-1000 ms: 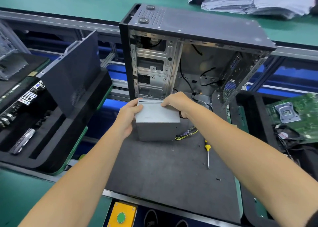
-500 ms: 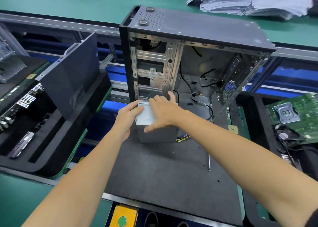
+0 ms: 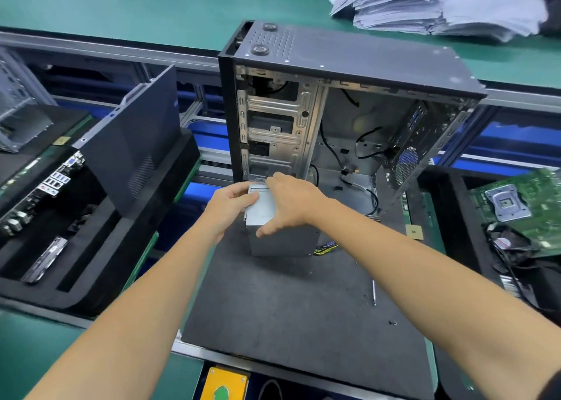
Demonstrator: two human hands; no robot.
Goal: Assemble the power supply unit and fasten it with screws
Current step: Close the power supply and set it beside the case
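We are holding the grey power supply unit near the far edge of the black mat, just before the open computer case. Our left hand is gripping its left top edge; our right hand is lying flat across its top, fingers straight.

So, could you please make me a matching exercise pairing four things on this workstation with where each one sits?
Things:
1. power supply unit
2. screwdriver
3. stack of papers
4. green motherboard

Places:
A. on the green bench behind the computer case
B. lying on the dark mat, right of the unit
C. in the black tray at far right
D. on the mat before the open case, between the left hand and right hand

Pairs: 1-D, 2-B, 3-A, 4-C
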